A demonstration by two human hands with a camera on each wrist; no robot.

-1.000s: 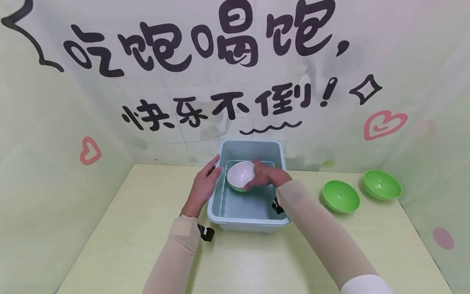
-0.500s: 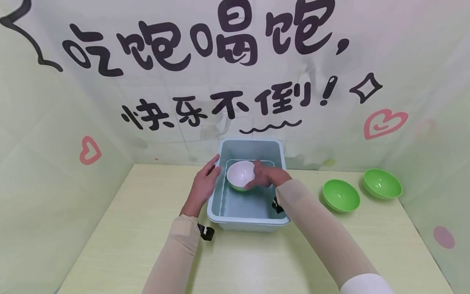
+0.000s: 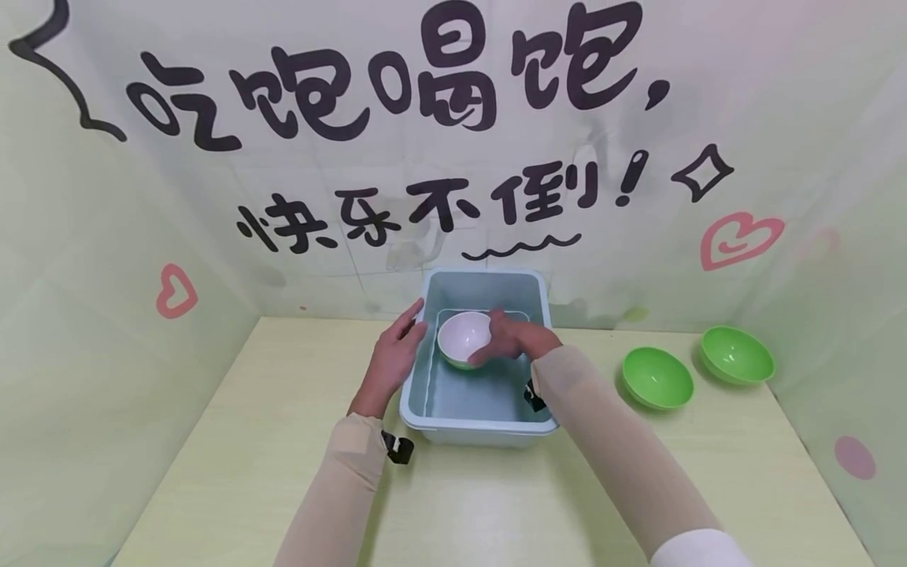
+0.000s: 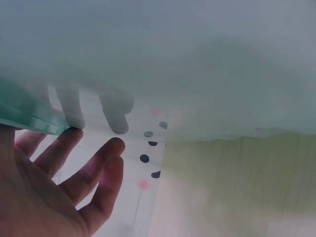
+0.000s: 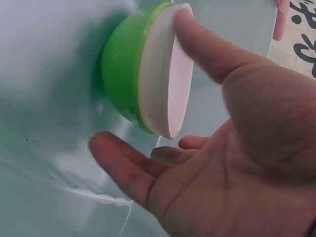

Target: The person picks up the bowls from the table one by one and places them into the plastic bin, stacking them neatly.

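Observation:
In the head view a white bowl (image 3: 464,337) sits nested in a green bowl (image 5: 121,64) on the floor of a light blue plastic basin (image 3: 482,427). My right hand (image 3: 512,337) reaches into the basin at the bowls' right side. From the right wrist, its thumb tip lies right at the white rim, while the other fingers (image 5: 123,165) stretch out spread below the bowls, a gap showing between. My left hand (image 3: 392,356) is beside the basin's left wall, fingers loosely extended; the left wrist view shows a fingertip (image 4: 74,132) at the basin's edge.
Two green bowls stand on the table to the right, a nearer one (image 3: 659,378) and one farther right (image 3: 738,356) by the side wall. The pale wooden table (image 3: 283,441) backs onto a printed cloth wall (image 3: 319,291) close behind the basin.

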